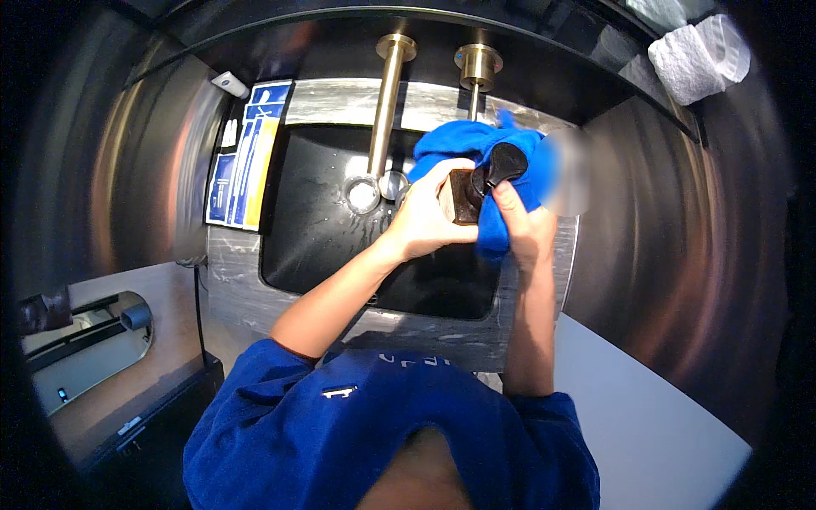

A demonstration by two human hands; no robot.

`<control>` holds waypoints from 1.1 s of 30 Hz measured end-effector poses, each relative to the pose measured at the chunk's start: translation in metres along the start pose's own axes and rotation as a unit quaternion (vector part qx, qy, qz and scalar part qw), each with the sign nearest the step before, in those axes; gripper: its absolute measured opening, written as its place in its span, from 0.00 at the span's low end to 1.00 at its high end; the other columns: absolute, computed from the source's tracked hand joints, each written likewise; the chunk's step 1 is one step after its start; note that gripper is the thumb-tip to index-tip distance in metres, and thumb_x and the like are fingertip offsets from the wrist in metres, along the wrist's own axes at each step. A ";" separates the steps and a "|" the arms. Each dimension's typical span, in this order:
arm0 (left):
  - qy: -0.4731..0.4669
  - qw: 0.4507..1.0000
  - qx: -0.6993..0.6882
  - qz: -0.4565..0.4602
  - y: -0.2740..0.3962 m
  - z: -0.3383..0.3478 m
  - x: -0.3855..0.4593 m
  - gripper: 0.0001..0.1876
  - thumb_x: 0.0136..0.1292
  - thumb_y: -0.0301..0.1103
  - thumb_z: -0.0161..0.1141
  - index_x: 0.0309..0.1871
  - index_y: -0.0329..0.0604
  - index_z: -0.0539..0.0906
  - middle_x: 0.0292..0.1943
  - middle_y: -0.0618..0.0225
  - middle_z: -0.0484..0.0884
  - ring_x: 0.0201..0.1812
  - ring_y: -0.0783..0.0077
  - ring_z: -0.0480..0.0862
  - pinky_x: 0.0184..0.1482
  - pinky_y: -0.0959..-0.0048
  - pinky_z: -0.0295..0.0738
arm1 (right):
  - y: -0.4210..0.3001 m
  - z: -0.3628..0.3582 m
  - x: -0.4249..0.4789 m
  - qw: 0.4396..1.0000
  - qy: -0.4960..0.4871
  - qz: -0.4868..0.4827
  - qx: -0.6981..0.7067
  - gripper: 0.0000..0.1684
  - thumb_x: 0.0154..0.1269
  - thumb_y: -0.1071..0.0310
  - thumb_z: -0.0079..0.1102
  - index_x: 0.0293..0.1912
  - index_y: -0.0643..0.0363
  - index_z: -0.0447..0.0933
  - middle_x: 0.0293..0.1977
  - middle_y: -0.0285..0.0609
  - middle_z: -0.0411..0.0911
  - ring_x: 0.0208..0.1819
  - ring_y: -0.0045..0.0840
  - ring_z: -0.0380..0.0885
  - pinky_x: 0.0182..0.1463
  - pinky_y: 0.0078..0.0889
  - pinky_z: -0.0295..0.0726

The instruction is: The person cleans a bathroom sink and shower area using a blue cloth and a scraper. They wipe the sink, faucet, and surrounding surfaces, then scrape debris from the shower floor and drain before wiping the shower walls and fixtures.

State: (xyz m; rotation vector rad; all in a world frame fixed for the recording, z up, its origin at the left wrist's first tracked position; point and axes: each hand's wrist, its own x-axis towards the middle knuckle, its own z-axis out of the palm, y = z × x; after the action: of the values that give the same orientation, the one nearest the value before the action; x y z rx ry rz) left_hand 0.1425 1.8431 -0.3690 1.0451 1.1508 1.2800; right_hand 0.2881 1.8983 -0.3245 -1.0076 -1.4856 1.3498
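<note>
My left hand (430,210) is wrapped around a dark square-sided pump bottle (464,194), tilted so that its black pump head (508,162) faces up toward me. A bright blue cloth (456,140) is bunched behind and beside the bottle, and part of it hangs below. With my right hand (529,226) I grip the cloth, the thumb up against the pump head. Both hands are over the right part of a black basin (312,248). The bottle's far side and most of my right fingers are hidden.
A brass spout (386,108) reaches over the basin beside a brass lever tap (478,67). Water drops lie near the metal drain (363,194). Packets (242,166) and a white tube (230,84) sit left on the marbled counter (236,268). White towels (688,64) are upper right.
</note>
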 end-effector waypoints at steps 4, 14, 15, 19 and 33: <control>0.139 0.965 0.197 0.104 0.008 0.009 -0.002 0.36 0.45 0.31 0.75 0.58 0.41 0.69 0.50 0.60 0.76 0.52 0.68 0.76 0.57 0.69 0.70 | 0.001 0.033 -0.019 0.992 0.116 -0.049 0.000 0.19 0.61 0.62 0.66 0.46 0.66 0.77 0.37 0.43 0.81 0.40 0.24 0.79 0.46 0.29 0.76; 0.174 0.965 0.124 0.151 -0.007 0.001 -0.010 0.17 0.62 0.32 0.57 0.54 0.41 0.72 0.49 0.59 0.75 0.52 0.62 0.74 0.54 0.65 0.71 | -0.026 0.059 -0.035 0.891 -0.071 -0.185 -0.408 0.26 0.53 0.68 0.60 0.54 0.59 0.73 0.43 0.57 0.74 0.49 0.50 0.72 0.55 0.45 0.70; 0.193 0.968 0.088 0.136 -0.011 0.005 -0.010 0.15 0.62 0.33 0.58 0.51 0.42 0.74 0.49 0.61 0.76 0.52 0.67 0.74 0.53 0.66 0.72 | -0.036 0.058 -0.011 0.897 -0.048 -0.206 -0.389 0.27 0.53 0.66 0.61 0.55 0.58 0.71 0.41 0.56 0.75 0.46 0.49 0.73 0.52 0.44 0.72; 0.160 0.976 -0.020 0.146 0.003 0.003 -0.008 0.20 0.56 0.38 0.66 0.49 0.40 0.75 0.48 0.57 0.78 0.48 0.69 0.78 0.47 0.64 0.74 | -0.034 0.062 -0.007 0.850 -0.026 -0.244 -0.465 0.29 0.49 0.67 0.64 0.53 0.61 0.72 0.39 0.54 0.77 0.45 0.47 0.75 0.52 0.44 0.73; 0.258 0.898 0.252 0.253 0.029 -0.009 0.020 0.43 0.36 0.26 0.78 0.59 0.37 0.67 0.53 0.58 0.72 0.56 0.65 0.75 0.61 0.69 0.69 | 0.020 0.019 -0.087 0.969 0.240 0.059 -0.007 0.16 0.62 0.69 0.61 0.48 0.65 0.76 0.36 0.43 0.82 0.38 0.30 0.80 0.44 0.30 0.78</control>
State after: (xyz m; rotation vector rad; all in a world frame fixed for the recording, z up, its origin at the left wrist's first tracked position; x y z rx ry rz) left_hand 0.1282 1.8637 -0.3423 1.5060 1.7517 1.7919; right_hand 0.2959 1.8111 -0.3522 -1.3383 -1.0836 1.0730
